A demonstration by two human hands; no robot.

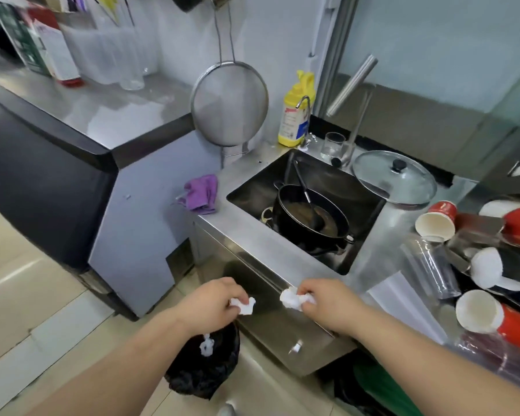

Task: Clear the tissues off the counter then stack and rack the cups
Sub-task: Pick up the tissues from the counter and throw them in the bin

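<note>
- Tissues: left hand (213,298) pinches a crumpled white tissue (244,304); right hand (324,301) grips a bigger wad (291,298), both held off the tabletop (246,232) edge.
- Black bin bag (204,367) below the left hand.
- Red paper cups (439,219) lie tipped at right, near the sink (327,178) holding a black pan (300,220).

Crumpled tissues (294,299) in both hands (219,298).

You have a bright, even scene with cool white light and only soft shadows. Glare sits on the steel shelf (126,115) and along the counter (382,253) beside the sink (336,181). The sink interior reads dark, and so does the bag (204,376) below. Motion blur smears the upper left corner and the cups (475,313) at right. Wide-angle distortion bends straight edges toward the frame borders.
</note>
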